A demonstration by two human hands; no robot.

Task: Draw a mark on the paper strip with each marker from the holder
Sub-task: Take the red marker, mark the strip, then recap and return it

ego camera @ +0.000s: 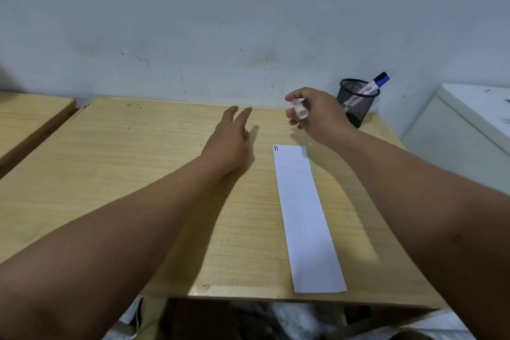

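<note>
Wooden table (138, 174); right hand (317, 116) hides most of marker (299, 110).

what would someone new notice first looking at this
Two bare forearms reach across the wooden desk, the right hand closing its grip on a white marker above the far end of the long white paper strip. That strip bears small red and blue marks at its far corner. The left hand is open; a black mesh holder stands behind.
</note>
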